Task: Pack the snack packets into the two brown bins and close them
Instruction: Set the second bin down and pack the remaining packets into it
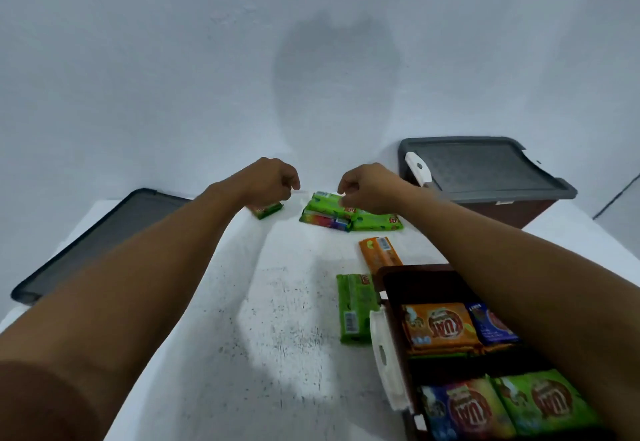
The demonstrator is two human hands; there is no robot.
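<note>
Packing under way: near brown bin [415,268] open and part-filled, farther out left hand [270,179] and right hand [369,187] curl fingers over green packets [332,208] on the desk [277,319], grip unclear; next, clamp and carry back.

open bin [415,271] near right | closed bin [502,210] far right | lid [104,236] left
</note>
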